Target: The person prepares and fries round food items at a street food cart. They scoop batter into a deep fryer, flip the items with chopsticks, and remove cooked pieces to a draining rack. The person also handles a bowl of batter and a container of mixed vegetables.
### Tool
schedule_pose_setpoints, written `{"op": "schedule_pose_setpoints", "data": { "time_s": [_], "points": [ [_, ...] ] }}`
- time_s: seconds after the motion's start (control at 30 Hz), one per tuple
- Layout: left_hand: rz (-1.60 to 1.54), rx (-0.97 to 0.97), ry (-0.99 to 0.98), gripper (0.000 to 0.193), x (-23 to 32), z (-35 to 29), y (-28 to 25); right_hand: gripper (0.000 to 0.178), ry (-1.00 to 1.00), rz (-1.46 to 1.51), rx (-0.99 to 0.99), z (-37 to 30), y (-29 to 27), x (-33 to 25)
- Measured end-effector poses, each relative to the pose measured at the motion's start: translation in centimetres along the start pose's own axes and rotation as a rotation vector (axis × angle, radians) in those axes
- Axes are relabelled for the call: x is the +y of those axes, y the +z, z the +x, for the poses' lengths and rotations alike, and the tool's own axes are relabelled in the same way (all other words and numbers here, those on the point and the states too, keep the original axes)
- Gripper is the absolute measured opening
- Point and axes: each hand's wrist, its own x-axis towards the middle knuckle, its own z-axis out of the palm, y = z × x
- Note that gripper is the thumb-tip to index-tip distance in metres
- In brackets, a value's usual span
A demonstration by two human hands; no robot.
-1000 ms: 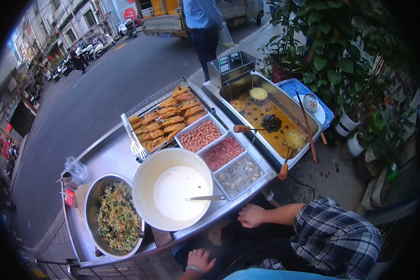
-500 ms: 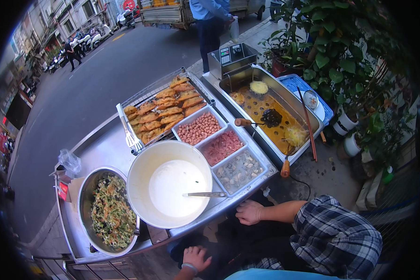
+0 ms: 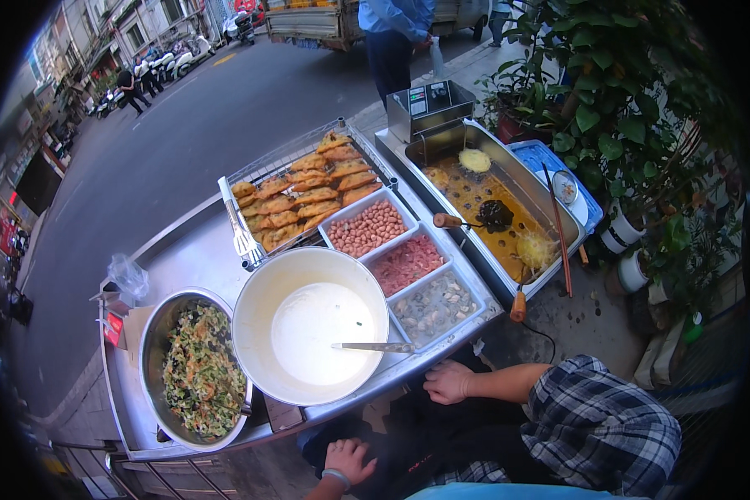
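Observation:
My left hand [image 3: 350, 460] rests on my dark trouser leg at the bottom, its fingers apart and holding nothing. Near the cart's front edge, my right hand [image 3: 448, 382] lies loosely over my other knee, also with nothing in it. Closest to both hands is a large white bowl [image 3: 257, 312] of white batter, a metal spoon handle [image 3: 373, 347] leaning on its rim. Trays of peanuts [image 3: 368, 229], pink meat [image 3: 405, 265] and grey oysters [image 3: 433, 308] sit beside it. In the fryer [image 3: 568, 225], a pale fritter [image 3: 475, 160] and a bubbling fritter [image 3: 535, 247] cook in oil.
A steel bowl [image 3: 155, 333] holds chopped vegetables. Tongs [image 3: 240, 229] lie by a rack of fried fritters [image 3: 308, 187]. Long chopsticks [image 3: 558, 237] and a wooden handle [image 3: 518, 307] stick out over the fryer. Potted plants [image 3: 596, 125] stand right; a person in blue [image 3: 392, 50] stands behind.
The whole view has shifted a little, so the cart and fryer appear slightly further right. Both hands stay where they were on my legs.

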Motion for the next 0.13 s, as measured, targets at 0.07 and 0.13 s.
{"op": "schedule_pose_setpoints", "data": {
  "time_s": [0.07,0.13],
  "points": [
    [0.005,0.003,0.006,0.051,-0.1,-0.1,-0.1,0.023,0.000,0.010,0.010,0.1,0.6,0.1],
    [0.013,-0.013,0.002,0.051,-0.1,-0.2,0.0,0.023,0.007,0.013,0.020,0.2,1.3,0.3]
  ]
}}
